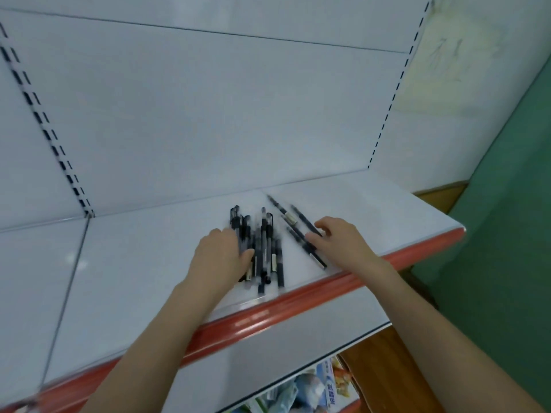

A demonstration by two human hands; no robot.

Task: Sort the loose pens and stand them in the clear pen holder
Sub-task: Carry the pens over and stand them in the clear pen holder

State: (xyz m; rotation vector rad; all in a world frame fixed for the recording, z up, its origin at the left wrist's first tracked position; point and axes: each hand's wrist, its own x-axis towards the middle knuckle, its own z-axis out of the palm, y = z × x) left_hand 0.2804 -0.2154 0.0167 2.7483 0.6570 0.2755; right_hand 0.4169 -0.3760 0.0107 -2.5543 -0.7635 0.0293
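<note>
Head view of a shop shelving unit. A pale back panel (208, 114) filled the upper half of the view, bounded on each side by a slotted upright (44, 129). To the right stood a green wall (507, 234). Below the panel lay a white shelf (134, 263), its front edge capped by a red strip (298, 305). A lower white shelf (268, 353) projected beneath it, and colourful printed packets (313, 389) lay under that, at the bottom edge of the view.

Both bare forearms reached over the red strip onto the shelf. The hands were apart, with the pens between and beneath them. The left hand (222, 254) rested on the left side of a bunch of dark pens (264, 251). Its fingers were bent down over the nearest pens and its thumb lay against them. Motion blur made it impossible to tell whether any pen was actually gripped. The right hand (340, 239) was spread, with relaxed fingers, and its fingertips touched a few slanted pens (293, 226) just right of the bunch.

All the pens lay flat on the shelf near its front edge. The bunch ran roughly front to back. The slanted pens pointed back and to the left, and one bore a pale label band.
</note>
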